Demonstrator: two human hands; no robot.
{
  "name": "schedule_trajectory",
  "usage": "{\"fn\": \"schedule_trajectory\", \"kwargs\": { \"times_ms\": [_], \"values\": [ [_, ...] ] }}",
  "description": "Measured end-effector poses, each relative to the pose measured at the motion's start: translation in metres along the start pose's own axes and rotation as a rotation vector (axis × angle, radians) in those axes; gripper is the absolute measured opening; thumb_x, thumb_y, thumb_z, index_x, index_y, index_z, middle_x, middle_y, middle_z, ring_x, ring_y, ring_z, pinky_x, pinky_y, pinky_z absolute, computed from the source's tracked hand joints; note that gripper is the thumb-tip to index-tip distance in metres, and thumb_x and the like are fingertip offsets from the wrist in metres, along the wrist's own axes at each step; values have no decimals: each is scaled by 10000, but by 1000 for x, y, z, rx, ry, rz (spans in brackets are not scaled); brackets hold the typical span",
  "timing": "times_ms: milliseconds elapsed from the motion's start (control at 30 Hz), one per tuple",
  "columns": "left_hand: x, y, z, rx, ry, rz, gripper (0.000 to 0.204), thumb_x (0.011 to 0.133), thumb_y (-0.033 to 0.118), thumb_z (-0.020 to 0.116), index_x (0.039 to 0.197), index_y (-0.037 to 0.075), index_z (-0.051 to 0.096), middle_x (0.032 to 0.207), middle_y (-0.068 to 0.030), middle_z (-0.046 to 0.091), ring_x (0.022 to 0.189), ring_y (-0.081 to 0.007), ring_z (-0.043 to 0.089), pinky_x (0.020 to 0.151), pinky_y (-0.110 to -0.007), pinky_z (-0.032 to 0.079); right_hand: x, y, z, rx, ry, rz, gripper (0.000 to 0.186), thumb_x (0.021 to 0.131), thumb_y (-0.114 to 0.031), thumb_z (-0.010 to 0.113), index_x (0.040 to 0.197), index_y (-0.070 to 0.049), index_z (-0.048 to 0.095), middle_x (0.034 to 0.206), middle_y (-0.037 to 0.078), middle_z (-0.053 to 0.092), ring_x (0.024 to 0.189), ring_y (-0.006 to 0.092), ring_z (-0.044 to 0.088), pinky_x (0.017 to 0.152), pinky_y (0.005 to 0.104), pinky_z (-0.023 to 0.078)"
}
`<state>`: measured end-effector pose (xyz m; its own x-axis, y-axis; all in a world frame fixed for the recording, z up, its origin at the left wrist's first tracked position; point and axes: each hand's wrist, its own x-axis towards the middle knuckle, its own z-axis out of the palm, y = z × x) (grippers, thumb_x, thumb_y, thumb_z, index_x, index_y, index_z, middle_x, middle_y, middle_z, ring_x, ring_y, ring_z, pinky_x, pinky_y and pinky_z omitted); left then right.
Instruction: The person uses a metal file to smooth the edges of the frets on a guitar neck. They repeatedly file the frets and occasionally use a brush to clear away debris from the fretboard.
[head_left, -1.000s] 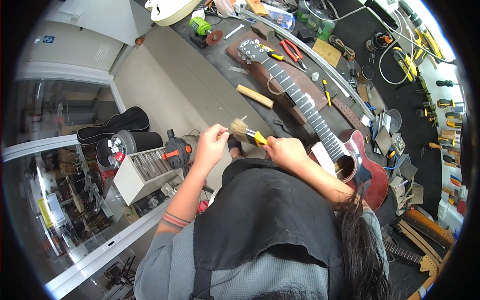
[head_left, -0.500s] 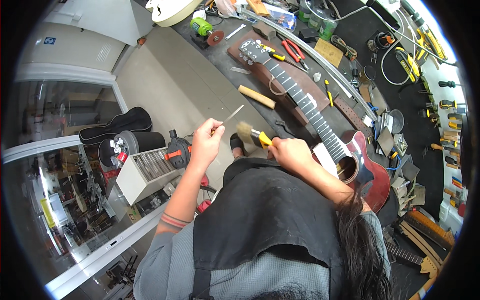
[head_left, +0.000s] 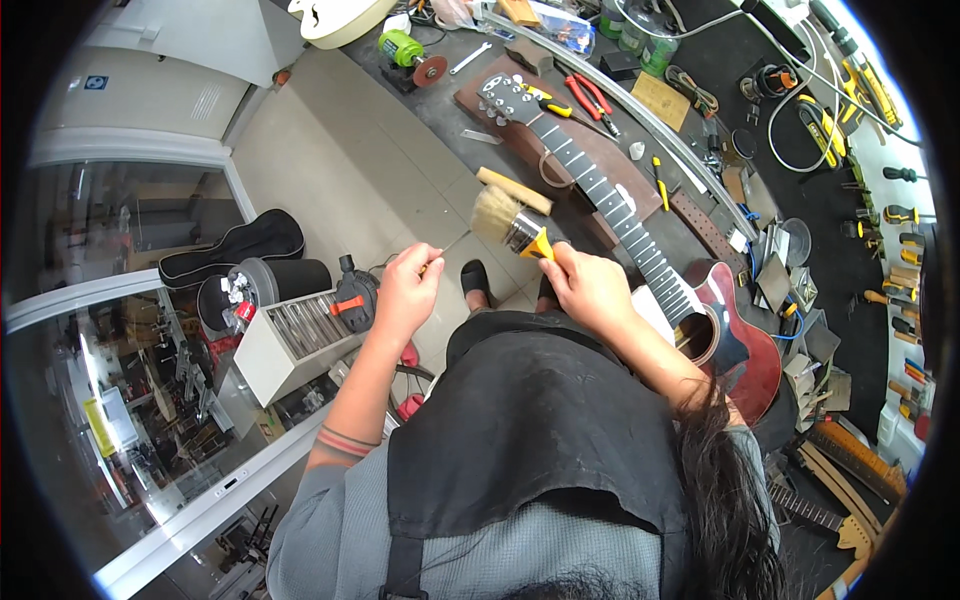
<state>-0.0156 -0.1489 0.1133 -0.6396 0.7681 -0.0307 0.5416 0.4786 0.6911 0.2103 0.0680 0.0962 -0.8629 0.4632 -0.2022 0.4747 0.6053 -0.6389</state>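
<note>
My left hand (head_left: 406, 292) is closed around the handle of a thin metal file (head_left: 457, 241). Only a bit of yellow handle shows between the fingers, and the blade points up and right. In my right hand (head_left: 590, 288) is a wide paintbrush (head_left: 523, 233) with pale bristles, a metal ferrule and a yellow handle. The bristles are by the file's tip, covering part of it; whether they touch I cannot tell. To the right, a red acoustic guitar (head_left: 742, 345) lies on the bench, its neck (head_left: 612, 212) stretching away over a brown pad, without strings.
A wooden stick (head_left: 514, 190) lies at the bench edge behind the brush. Red-handled pliers (head_left: 586, 97), a green rotary tool (head_left: 402, 48) and a wrench (head_left: 470, 58) rest farther back. A drawer cabinet (head_left: 285, 345) and a black guitar case (head_left: 232, 248) stand at left.
The paintbrush has swung up and left, its bristles now over the file's tip. My right hand has risen slightly; my left hand has barely moved.
</note>
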Motion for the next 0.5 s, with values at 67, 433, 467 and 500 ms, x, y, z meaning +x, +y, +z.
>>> {"fn": "schedule_trajectory", "kwargs": {
  "times_ms": [67, 433, 467, 500],
  "values": [
    [-2, 10, -3, 12, -39, 17, 124, 1108, 85, 700, 1139, -28, 740, 902, 1, 683, 835, -101, 620, 774, -279, 508, 1, 6, 4, -51, -62, -5, 339, 1105, -382, 642, 1010, -68, 728, 886, 211, 785, 845, 433, 774, 776, 569, 596],
    [6, 1, -22, -1255, -144, -558, 248, 1167, 186, 605, 1275, -25, 678, 717, 38, 463, 564, -55, 370, 519, -237, 328, -3, 25, 13, -132, -190, -26, 345, 1096, -376, 661, 1012, -55, 755, 898, 185, 799, 892, 419, 785, 813, 561, 602],
    [6, 2, -21, -1272, -141, -554, 251, 1168, 185, 606, 1292, -21, 680, 718, 40, 460, 562, -52, 359, 521, -237, 324, -5, 25, 13, -142, -209, -38, 341, 1094, -374, 665, 1011, -56, 757, 897, 182, 800, 887, 415, 786, 811, 557, 604],
    [5, 4, -20, -1290, -138, -550, 256, 1170, 183, 606, 1308, -18, 683, 720, 42, 456, 560, -50, 349, 522, -236, 320, -7, 24, 14, -152, -228, -49, 337, 1092, -372, 669, 1009, -57, 759, 895, 179, 801, 883, 412, 787, 808, 554, 607]
  ]
}}
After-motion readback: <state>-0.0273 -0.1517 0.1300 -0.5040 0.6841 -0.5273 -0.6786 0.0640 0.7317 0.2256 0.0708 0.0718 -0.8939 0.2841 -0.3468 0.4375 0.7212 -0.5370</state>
